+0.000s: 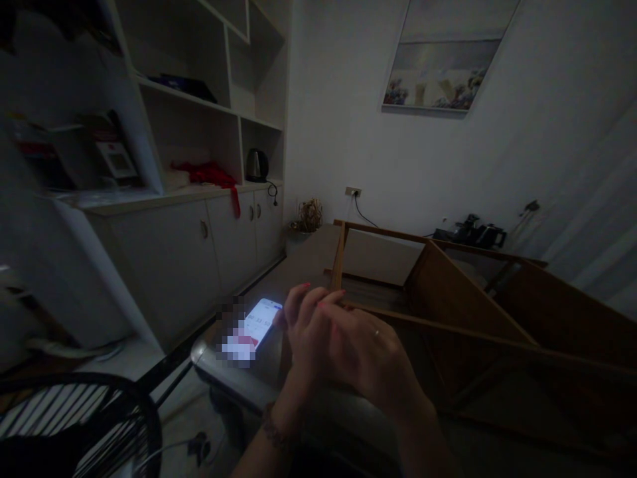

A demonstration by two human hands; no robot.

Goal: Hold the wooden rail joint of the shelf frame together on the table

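Note:
A lit phone (263, 321) lies face up on a grey rounded surface (223, 372) in front of me; part of its screen is blurred out. My left hand (297, 312), with a bead bracelet at the wrist, is just right of the phone, fingers stretched up and fingertips close to its edge. My right hand (361, 348), with a ring on one finger, lies over the left hand with fingers extended toward the phone. Neither hand holds anything that I can see.
A wooden furniture frame (448, 305) lies on its side to the right. White cabinets (199, 245) with shelves, a kettle (257, 166) and a red cloth (212, 174) line the left wall. A black fan guard (84, 418) is at lower left. The room is dim.

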